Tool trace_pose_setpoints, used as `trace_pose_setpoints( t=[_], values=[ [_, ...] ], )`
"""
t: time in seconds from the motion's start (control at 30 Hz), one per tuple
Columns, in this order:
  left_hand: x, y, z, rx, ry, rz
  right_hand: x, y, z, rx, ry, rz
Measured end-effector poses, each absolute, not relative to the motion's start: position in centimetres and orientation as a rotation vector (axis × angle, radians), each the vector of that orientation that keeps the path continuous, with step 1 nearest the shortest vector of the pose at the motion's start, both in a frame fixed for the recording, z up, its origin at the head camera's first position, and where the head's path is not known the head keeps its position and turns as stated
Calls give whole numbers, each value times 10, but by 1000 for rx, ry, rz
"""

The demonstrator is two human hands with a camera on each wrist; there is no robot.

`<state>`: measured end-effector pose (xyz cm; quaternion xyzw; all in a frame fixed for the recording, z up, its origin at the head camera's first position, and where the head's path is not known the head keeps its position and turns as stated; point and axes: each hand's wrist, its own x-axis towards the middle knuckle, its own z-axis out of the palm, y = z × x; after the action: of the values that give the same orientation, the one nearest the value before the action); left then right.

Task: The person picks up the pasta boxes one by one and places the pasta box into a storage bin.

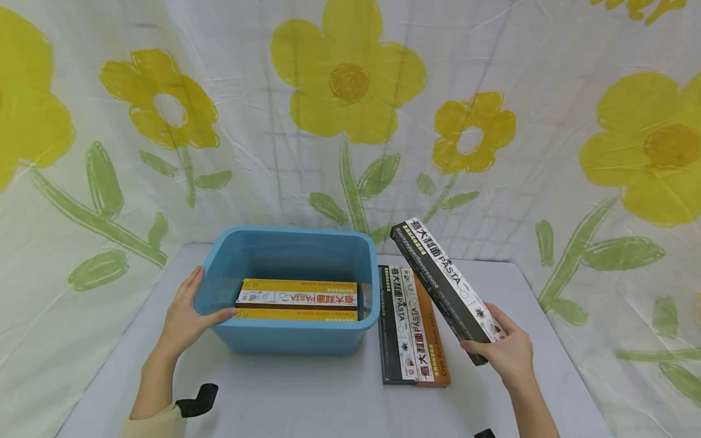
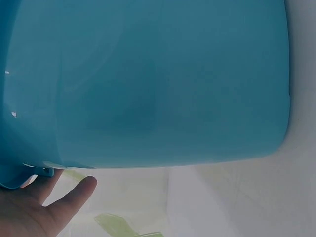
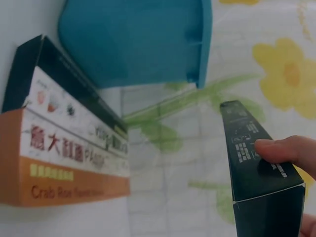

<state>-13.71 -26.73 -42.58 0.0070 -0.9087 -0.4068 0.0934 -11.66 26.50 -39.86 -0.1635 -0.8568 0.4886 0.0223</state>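
Observation:
My left hand (image 1: 181, 321) holds the left front corner of a blue plastic bin (image 1: 290, 339), its thumb over the rim. Two yellow chicken curry pasta boxes (image 1: 298, 285) lie inside the bin. With my right hand (image 1: 506, 354) I grip the near end of a black pepper pasta box (image 1: 438, 281), tilted and raised above the table's right side. In the right wrist view, the thumb presses the printed face of this box (image 3: 254, 163). Below it, a black pasta box (image 1: 390, 340) and an orange crab roe pasta box (image 1: 440, 359) lie side by side.
The boxes on the table stand just right of the bin. A white-covered table (image 1: 296, 395) carries everything. Behind it hangs a white cloth (image 1: 241, 182) printed with yellow flowers. A black strap piece (image 1: 199, 399) sits at the left wrist.

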Motion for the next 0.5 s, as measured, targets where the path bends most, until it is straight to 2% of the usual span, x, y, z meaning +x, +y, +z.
trace_pose_setpoints(
  t=[0.5],
  values=[
    [-137,-267,-425,19,-2692,-1222,-123,239,-378,-235,-2683,1614]
  ],
)
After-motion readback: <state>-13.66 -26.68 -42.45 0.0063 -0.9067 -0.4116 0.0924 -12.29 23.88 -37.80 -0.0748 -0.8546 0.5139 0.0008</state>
